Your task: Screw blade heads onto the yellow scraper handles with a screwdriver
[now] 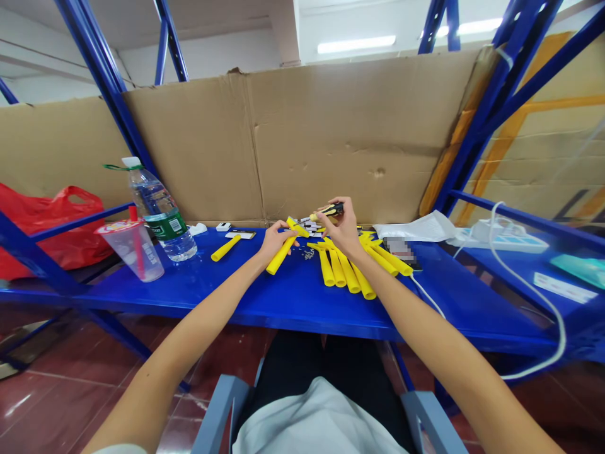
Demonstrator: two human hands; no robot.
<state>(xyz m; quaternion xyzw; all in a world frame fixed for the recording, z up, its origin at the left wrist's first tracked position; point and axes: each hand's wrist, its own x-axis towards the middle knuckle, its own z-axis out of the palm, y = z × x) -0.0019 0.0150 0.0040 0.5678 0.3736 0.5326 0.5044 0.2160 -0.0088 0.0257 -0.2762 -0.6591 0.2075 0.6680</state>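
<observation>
My left hand (pixel 273 239) is closed around a yellow T-shaped plastic handle (pixel 280 256), its hollow end toward me. In my right hand (pixel 345 228) is a screwdriver (pixel 333 211) with a black and pale yellow grip. Its shaft points left to the head of the held handle; whether the tip touches a screw is too small to tell. Small metal screws (pixel 309 254) lie loose on the blue shelf just below. Several similar yellow handles (pixel 347 276) lie side by side under my right wrist, and one more yellow handle (pixel 225 248) lies to the left of my left hand.
On the left stand a water bottle (pixel 171 227), a plastic cup (pixel 135 252) with a straw, and a red bag (pixel 57 233). A phone (pixel 401 251), white pouch (pixel 420 227) and power strip (pixel 517 239) lie right, with a hanging white cable (pixel 560 328). Cardboard (pixel 340 139) walls the back.
</observation>
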